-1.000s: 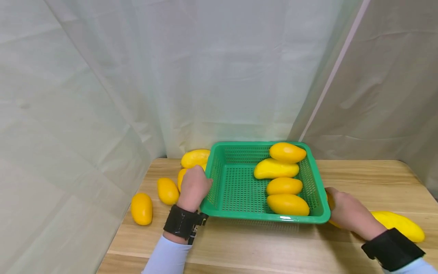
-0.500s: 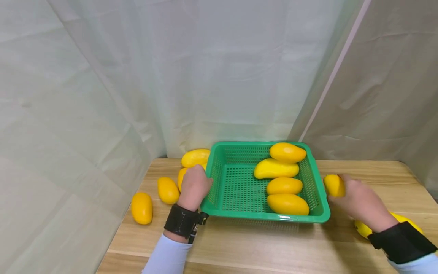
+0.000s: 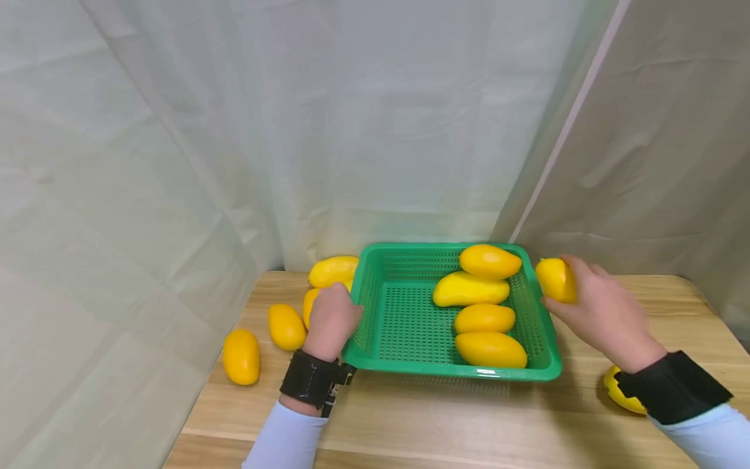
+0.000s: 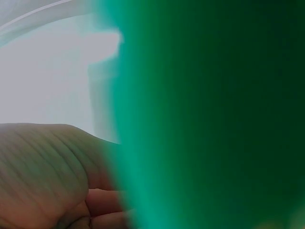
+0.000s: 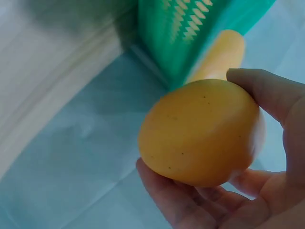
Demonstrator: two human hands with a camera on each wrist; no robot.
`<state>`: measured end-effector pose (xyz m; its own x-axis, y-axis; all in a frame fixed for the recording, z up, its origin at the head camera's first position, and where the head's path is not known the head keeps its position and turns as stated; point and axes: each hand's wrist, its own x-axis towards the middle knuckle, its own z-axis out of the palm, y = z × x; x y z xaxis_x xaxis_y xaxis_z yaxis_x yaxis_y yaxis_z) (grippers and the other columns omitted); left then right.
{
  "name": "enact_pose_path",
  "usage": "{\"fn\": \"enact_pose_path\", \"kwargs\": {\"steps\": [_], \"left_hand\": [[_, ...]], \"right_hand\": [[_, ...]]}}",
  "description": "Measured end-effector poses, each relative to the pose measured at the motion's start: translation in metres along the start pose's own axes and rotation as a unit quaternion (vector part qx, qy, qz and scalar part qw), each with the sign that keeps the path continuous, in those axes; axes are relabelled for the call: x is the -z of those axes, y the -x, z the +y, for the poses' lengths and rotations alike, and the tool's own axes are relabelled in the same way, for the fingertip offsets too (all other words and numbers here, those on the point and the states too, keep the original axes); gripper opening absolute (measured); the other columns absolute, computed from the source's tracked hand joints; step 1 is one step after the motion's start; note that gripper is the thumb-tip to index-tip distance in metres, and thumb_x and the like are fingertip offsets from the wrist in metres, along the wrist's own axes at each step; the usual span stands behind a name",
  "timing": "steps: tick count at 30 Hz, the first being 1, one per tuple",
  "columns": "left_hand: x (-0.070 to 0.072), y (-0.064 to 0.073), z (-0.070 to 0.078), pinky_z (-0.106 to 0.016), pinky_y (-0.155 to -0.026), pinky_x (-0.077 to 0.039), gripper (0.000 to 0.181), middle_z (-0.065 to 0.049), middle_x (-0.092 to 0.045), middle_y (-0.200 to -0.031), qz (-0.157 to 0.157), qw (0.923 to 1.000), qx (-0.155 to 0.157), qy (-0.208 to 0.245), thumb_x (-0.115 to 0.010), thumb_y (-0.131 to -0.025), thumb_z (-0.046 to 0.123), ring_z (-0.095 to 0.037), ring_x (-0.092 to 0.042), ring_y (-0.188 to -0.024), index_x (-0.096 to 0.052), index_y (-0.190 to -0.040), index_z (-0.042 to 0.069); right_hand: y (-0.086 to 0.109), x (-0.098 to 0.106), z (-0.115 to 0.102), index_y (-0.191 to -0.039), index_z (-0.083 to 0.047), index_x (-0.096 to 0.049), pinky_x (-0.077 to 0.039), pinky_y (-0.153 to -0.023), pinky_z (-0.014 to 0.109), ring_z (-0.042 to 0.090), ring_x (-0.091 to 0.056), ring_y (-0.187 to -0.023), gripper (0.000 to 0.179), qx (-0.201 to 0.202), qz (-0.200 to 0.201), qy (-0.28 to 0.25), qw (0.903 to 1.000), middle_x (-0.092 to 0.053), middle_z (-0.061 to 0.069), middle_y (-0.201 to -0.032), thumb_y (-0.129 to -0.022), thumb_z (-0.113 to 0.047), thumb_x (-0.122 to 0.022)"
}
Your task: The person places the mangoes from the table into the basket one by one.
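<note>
A green plastic basket stands on the wooden table, with several yellow mangoes lying in its right half, among them a front mango. My left hand grips the basket's left rim. In the left wrist view the blurred green wall hides part of that hand's fingers. Just outside the back right rim, my right hand holds another mango between thumb and fingers. Seen from the right wrist, that mango has small dark specks, and the basket wall is beyond it.
Several mangoes lie left of the basket, including one near the table's left edge and one beside it. Another mango lies under the right wrist, partly hidden. A pale curtain hangs behind the table.
My right hand has lifted a mango from the table right of the basket and carried it up and back, toward the back right rim. The left hand stays on the rim.
</note>
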<state>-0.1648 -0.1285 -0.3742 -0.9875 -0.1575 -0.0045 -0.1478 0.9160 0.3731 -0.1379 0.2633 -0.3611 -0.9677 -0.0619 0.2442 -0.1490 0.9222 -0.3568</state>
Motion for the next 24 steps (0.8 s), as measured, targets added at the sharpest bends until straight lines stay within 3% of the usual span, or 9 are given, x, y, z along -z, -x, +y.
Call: {"fn": "enact_pose_path", "kwargs": {"steps": [9, 18, 24], "left_hand": [[-0.001, 0.000, -0.001, -0.025, -0.039, -0.040, 0.022, -0.008, -0.057, -0.059, -0.003, 0.9999, 0.004, 0.009, -0.068, -0.080, 0.020, -0.018, -0.055, -0.046, -0.058, -0.070, 0.003], [-0.002, 0.000, -0.001, -0.024, -0.037, -0.040, 0.022, -0.008, -0.058, -0.058, -0.009, 0.9998, 0.005, 0.014, -0.069, -0.080, 0.020, -0.017, -0.055, -0.045, -0.058, -0.071, 0.002], [-0.002, 0.000, -0.002, -0.024, -0.037, -0.040, 0.023, -0.009, -0.058, -0.058, -0.007, 0.9998, 0.002, 0.018, -0.069, -0.081, 0.021, -0.017, -0.055, -0.045, -0.059, -0.073, 0.001]], "right_hand": [[-0.024, -0.012, -0.042, -0.138, -0.010, -0.038, -0.053, -0.070, 0.051, 0.035, -0.060, -0.086, 0.075, 0.077, -0.021, -0.008, 0.9968, -0.051, 0.023, -0.123, -0.077, -0.031, -0.075], [-0.040, -0.038, -0.057, -0.138, -0.013, -0.041, -0.054, -0.075, 0.042, 0.025, -0.061, -0.089, 0.075, 0.155, -0.097, 0.037, 0.9824, -0.051, 0.015, -0.126, -0.075, -0.031, -0.077], [-0.042, -0.046, -0.060, -0.138, -0.015, -0.042, -0.055, -0.076, 0.041, 0.025, -0.061, -0.090, 0.076, 0.176, -0.118, 0.046, 0.9763, -0.051, 0.015, -0.126, -0.074, -0.031, -0.078]]}}
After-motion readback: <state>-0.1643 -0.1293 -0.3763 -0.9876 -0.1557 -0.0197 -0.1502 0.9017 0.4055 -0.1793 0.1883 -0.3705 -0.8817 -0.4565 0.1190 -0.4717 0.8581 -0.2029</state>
